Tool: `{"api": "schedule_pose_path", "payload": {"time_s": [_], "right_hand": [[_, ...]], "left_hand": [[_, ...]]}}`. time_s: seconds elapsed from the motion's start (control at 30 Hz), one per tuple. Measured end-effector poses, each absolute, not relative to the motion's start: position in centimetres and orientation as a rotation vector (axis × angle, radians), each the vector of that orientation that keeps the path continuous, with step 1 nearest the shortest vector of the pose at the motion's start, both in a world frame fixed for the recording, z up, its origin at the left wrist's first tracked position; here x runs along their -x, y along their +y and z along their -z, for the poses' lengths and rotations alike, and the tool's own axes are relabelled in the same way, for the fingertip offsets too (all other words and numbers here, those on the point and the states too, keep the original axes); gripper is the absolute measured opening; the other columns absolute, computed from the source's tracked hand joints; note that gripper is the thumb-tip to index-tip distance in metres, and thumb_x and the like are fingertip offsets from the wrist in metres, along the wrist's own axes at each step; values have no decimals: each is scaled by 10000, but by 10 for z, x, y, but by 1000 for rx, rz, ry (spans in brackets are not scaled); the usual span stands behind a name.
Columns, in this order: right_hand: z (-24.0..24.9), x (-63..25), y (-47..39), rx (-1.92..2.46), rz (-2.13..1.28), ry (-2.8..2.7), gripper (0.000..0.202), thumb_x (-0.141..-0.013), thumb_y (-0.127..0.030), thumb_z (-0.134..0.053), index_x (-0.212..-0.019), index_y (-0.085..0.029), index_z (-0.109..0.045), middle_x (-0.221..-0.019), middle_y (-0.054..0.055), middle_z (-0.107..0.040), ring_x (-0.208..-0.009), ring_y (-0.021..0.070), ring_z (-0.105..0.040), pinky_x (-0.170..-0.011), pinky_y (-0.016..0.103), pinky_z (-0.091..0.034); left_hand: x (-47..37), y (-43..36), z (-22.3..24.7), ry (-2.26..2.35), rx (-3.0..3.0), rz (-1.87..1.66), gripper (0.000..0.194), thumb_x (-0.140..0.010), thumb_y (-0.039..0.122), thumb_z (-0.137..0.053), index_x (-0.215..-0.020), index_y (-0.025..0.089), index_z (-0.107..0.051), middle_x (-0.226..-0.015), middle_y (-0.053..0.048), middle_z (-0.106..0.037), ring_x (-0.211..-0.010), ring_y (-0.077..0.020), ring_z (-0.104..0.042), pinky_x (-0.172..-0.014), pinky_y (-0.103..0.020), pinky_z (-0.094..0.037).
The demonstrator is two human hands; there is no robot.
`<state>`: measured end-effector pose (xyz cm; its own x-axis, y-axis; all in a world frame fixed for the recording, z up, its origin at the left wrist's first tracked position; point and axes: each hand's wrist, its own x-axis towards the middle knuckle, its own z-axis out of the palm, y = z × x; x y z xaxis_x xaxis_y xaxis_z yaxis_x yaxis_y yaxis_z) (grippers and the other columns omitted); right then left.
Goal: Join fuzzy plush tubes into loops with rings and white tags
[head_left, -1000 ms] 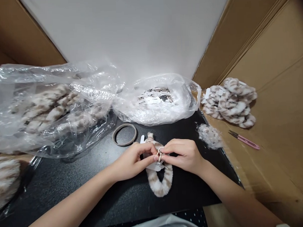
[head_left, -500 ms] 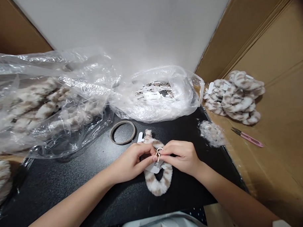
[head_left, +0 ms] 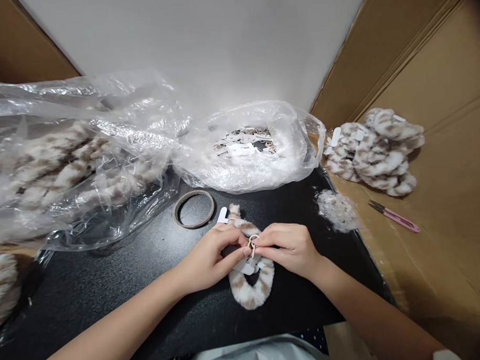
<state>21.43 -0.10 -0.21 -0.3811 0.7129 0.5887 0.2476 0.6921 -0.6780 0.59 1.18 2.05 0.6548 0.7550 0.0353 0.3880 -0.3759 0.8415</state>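
Observation:
A fluffy white-and-brown loop lies on the black table in front of me, with a short furry end at its top. My left hand pinches a small pale metal clasp above the loop's middle. From the other side my right hand has thumb and fingertips closed on the same clasp's ring. Just below the fingers sits a white plastic tab, partly covered by the left hand. Another white tab stands by the loop's upper end. How clasp and tab join is too small to tell.
A tape ring lies behind my left hand. Clear plastic bags hold furry strips at left and metal clasps with white tabs at centre. At right are a fluff pile, pink-handled snips and a heap of furry loops on cardboard.
Both hands keep their pinch on the clasp and have barely moved. The ring and the tab beneath have turned slightly. The whole view has shifted a little.

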Motion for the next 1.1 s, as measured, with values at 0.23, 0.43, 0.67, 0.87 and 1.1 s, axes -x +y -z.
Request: {"api": "schedule_pose_path", "payload": {"time_s": [0.23,0.43,0.67,0.87,1.1], "right_hand": [[4,-216,0,752,-626,-1931,79,-827,-220,-720,-762,-174,-727,-711,46,-745,-649,148,-709,-611,223,-581],[2,-216,0,689,-554,-1982,60,-833,-176,-710,-782,-144,-714,-727,64,-744,-677,154,-704,-642,244,-582],[0,-216,1,712,-495,-1970,55,-850,-143,-677,-848,-137,-733,-815,95,-756,-755,172,-714,-703,281,-610],[-5,-214,1,753,-508,-1925,90,-864,-145,-661,-877,-156,-749,-820,77,-761,-759,155,-722,-701,251,-619],[-6,-210,1,801,-486,-1851,97,-806,-107,-715,-883,-155,-749,-823,78,-766,-740,161,-724,-684,243,-614]], "left_hand": [[-5,13,-19,854,-2033,-511,203,-937,308,-529,-792,184,-599,-734,-6,-625,-717,-146,-550,-759,-277,-396],[-3,15,-19,840,-1979,-497,222,-930,319,-541,-788,177,-637,-792,-30,-651,-780,-161,-567,-766,-282,-405],[-8,13,-13,911,-1853,-632,232,-921,328,-562,-802,169,-683,-780,-36,-660,-771,-158,-581,-745,-273,-424],[-8,13,-10,920,-1836,-682,209,-928,310,-558,-863,169,-698,-806,-42,-664,-791,-158,-593,-761,-271,-434],[-9,13,-10,902,-1808,-689,206,-932,300,-550,-845,167,-681,-825,-44,-667,-806,-163,-597,-770,-275,-437]]}}
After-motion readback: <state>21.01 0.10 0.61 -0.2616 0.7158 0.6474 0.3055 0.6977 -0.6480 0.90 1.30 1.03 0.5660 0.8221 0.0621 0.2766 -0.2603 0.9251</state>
